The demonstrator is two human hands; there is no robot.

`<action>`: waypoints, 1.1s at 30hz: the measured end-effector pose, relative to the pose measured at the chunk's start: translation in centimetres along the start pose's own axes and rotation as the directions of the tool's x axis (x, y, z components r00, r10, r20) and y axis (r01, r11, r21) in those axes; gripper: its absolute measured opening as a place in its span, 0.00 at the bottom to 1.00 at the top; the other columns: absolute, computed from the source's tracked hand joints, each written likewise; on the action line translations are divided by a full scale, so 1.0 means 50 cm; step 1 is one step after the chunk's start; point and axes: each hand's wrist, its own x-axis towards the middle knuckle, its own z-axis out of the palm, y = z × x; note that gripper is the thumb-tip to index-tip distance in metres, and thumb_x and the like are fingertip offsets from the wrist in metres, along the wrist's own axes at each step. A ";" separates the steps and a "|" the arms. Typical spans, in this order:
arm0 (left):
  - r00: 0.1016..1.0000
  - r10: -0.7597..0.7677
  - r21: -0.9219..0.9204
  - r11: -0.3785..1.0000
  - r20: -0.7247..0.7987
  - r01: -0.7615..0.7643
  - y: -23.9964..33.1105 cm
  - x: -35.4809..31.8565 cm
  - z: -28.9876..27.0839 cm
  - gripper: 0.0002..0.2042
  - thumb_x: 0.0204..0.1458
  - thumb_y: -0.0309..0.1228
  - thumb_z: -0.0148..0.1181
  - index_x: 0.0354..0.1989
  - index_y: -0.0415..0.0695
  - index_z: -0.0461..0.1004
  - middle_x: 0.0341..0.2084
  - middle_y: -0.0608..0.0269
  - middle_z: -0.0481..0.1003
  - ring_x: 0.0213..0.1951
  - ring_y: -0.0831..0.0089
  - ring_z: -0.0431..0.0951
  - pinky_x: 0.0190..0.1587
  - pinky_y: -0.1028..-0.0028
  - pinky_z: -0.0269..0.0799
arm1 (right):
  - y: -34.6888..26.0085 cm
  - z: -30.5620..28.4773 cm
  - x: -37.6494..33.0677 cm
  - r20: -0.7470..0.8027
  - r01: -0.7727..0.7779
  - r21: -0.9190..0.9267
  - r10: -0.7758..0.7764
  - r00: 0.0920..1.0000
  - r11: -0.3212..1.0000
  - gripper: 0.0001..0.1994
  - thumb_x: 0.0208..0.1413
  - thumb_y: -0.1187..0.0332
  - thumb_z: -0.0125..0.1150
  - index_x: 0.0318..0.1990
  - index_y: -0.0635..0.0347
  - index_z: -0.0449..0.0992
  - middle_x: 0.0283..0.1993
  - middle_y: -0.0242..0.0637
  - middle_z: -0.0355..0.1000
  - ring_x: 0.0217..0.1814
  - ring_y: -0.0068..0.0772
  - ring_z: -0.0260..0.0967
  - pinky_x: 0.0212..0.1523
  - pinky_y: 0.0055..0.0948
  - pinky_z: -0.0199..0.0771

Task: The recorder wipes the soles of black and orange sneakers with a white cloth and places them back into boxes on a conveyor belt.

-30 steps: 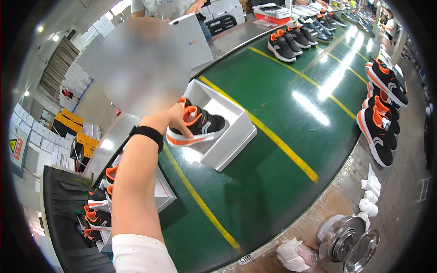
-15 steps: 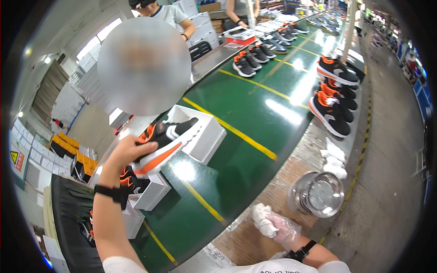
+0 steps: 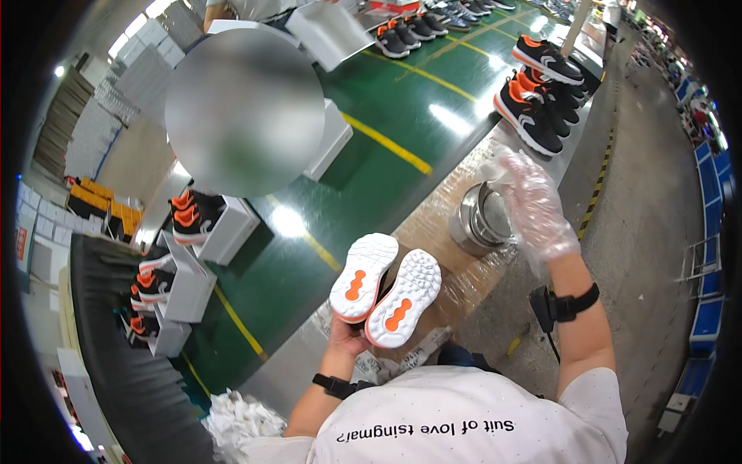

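Observation:
My left hand (image 3: pixel 349 337) grips a pair of sneakers (image 3: pixel 386 290) side by side at their heels, with the white soles and orange inserts turned up. My right hand (image 3: pixel 535 209) wears a loose clear plastic glove. It is over the right side of a shiny metal pot (image 3: pixel 473 220), and part of the pot is hidden behind it. The crinkled glove obscures the fingers, so whether they hold anything does not show. The pot stands on a plastic-wrapped board (image 3: pixel 440 209) along the near side of the green table.
Black and orange sneakers (image 3: pixel 533 116) stand beyond the pot. White boxes with more sneakers (image 3: pixel 197 216) line the table's left side. White crumpled paper or cloth (image 3: pixel 243 417) lies at lower left. A person (image 3: pixel 255 8) is across the green table (image 3: pixel 386 185).
My left hand has come back from the open white box and now holds two sneakers, soles up. My gloved right hand, which held a white cloth, has moved forward to the pot. The view has shifted.

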 end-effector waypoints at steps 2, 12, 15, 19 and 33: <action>0.994 0.007 -0.032 0.999 -0.109 -0.011 -0.034 0.008 -0.055 0.25 0.54 0.49 0.50 0.52 0.43 0.69 0.50 0.59 0.73 0.50 0.63 0.74 0.53 0.60 0.71 | 0.011 0.053 -0.021 0.235 0.009 -0.312 0.068 0.970 0.950 0.22 0.53 0.80 0.49 0.57 0.54 0.64 0.54 0.40 0.66 0.56 0.40 0.63 0.59 0.33 0.62; 0.981 0.064 -0.071 0.994 -0.184 -0.078 -0.084 -0.010 -0.085 0.21 0.55 0.45 0.47 0.52 0.44 0.70 0.49 0.59 0.73 0.48 0.63 0.75 0.49 0.63 0.74 | -0.012 0.025 -0.024 0.209 0.135 -0.311 -0.071 0.975 0.941 0.16 0.55 0.75 0.49 0.52 0.56 0.66 0.50 0.45 0.67 0.52 0.45 0.65 0.54 0.34 0.67; 0.988 0.057 -0.058 0.996 -0.145 -0.066 -0.078 -0.013 -0.120 0.22 0.55 0.46 0.47 0.53 0.44 0.69 0.50 0.58 0.72 0.50 0.60 0.73 0.54 0.58 0.69 | -0.123 0.037 -0.088 0.224 0.128 0.282 -0.195 0.955 0.951 0.14 0.55 0.75 0.50 0.50 0.59 0.68 0.50 0.45 0.68 0.51 0.40 0.67 0.54 0.32 0.69; 0.989 0.058 0.008 0.998 -0.134 -0.057 -0.084 0.003 -0.107 0.29 0.53 0.53 0.44 0.56 0.45 0.67 0.56 0.55 0.67 0.57 0.56 0.67 0.60 0.54 0.60 | -0.207 0.163 -0.246 0.186 0.263 0.586 -0.443 0.877 0.766 0.10 0.57 0.74 0.50 0.44 0.55 0.75 0.46 0.38 0.71 0.51 0.37 0.69 0.54 0.32 0.67; 0.974 0.134 0.120 0.986 -0.182 -0.114 -0.085 0.009 -0.098 0.26 0.56 0.48 0.46 0.56 0.43 0.66 0.54 0.54 0.69 0.53 0.56 0.71 0.56 0.56 0.67 | -0.167 0.275 -0.236 0.091 0.310 0.592 -0.443 0.892 0.744 0.07 0.51 0.77 0.50 0.35 0.59 0.75 0.39 0.41 0.73 0.41 0.38 0.70 0.44 0.34 0.71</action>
